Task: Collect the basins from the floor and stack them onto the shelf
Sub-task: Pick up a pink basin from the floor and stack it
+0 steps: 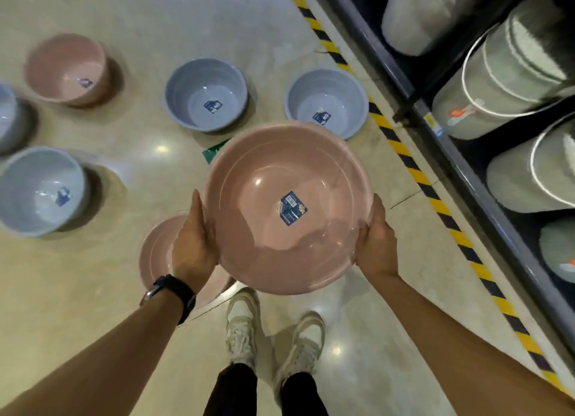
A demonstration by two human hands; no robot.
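Note:
I hold a pink basin [289,179] with a blue label inside, lifted above the floor in the middle of the view. My left hand [194,241] grips its left rim and my right hand [375,244] grips its right rim. Below it a second pink basin [155,254] rests on the floor, partly hidden by my left hand. Further out on the floor stand a pink basin [67,69] at the far left and several blue basins, among them one [205,93] at centre, one [326,100] near the shelf and one [40,190] at left.
The dark shelf [460,154] runs along the right side, holding grey buckets [510,73] lying on their sides. Yellow-black hazard tape [413,170] marks the floor beside it. My shoes [270,334] stand just below the held basin. A green scrap [214,151] lies on the floor.

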